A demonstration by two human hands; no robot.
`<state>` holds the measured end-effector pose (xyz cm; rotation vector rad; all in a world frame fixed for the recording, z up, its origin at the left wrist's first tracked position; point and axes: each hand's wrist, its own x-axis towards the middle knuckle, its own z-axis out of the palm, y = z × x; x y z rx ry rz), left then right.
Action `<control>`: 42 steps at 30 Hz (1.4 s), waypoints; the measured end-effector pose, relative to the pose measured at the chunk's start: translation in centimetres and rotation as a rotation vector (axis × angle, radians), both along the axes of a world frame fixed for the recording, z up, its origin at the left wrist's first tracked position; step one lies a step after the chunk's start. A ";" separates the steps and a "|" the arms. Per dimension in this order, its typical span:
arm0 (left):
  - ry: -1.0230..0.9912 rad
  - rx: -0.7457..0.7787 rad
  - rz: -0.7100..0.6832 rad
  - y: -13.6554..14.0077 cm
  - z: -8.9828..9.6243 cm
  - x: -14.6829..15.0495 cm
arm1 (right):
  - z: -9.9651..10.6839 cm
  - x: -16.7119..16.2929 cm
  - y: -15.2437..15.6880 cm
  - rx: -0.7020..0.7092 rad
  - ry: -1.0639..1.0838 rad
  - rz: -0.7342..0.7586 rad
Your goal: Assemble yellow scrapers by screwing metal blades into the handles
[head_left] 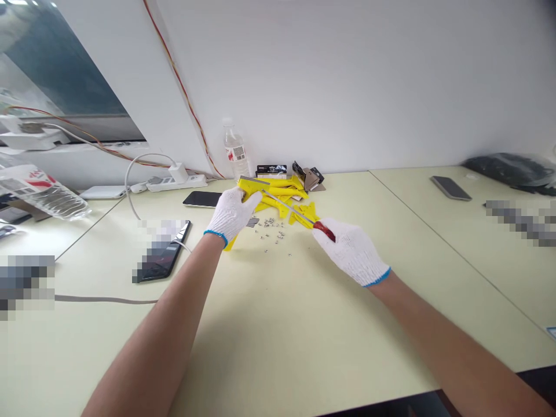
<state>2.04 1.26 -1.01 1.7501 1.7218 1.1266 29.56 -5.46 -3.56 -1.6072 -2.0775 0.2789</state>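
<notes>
The left hand grips a yellow scraper, handle end near. The right hand holds a screwdriver, shaft pointing far left.

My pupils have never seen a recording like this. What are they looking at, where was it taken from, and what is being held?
There is no machine here, just a person's two hands in white gloves. The single picture comes from a camera worn on the head, looking forward and down. The left hand grips a yellow piece; the right hand holds a red-handled screwdriver, its tip near that piece. On the pale table lie more yellow pieces and small metal bits; a plastic bottle stands behind.
</notes>
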 end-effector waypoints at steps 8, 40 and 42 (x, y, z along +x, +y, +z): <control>0.236 0.075 -0.003 0.1 0.7 0.6 | 0.4 -0.1 -0.4 -0.115 0.085 -0.008; 0.400 0.200 -0.058 0.4 0.0 0.4 | -0.6 1.8 0.7 -1.069 0.958 0.222; 0.378 0.234 -0.055 0.4 -0.2 0.4 | -0.5 1.8 0.7 -1.092 0.986 0.234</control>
